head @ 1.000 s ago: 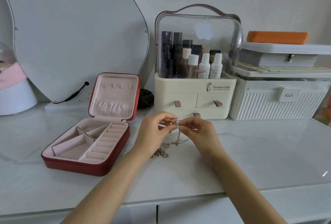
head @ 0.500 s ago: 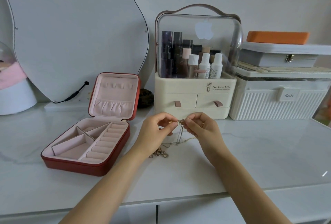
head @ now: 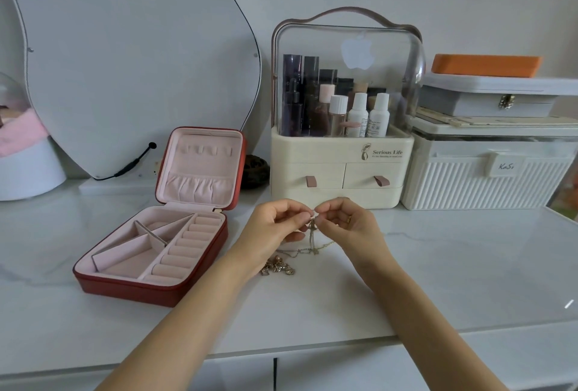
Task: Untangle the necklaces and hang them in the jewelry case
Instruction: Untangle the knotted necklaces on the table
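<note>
Necklaces [head: 308, 245] mid-untangle, right of jewelry case [head: 150, 253].
Left hand [head: 275, 231] & right hand [head: 347, 225] both pinch thin, limp chain; snags easily, so hold near knot.

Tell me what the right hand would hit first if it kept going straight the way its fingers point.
The right hand points leftward, so its fingertips would first meet the left hand, almost touching already at the tangled necklaces pinched between them. Depth looks matched, though one view cannot confirm it.

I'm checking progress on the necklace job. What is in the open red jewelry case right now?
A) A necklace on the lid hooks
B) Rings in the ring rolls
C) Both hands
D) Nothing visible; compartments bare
D: the red jewelry case shows only bare pink lining, while both hands pinch the tangled necklaces above the countertop.
</note>
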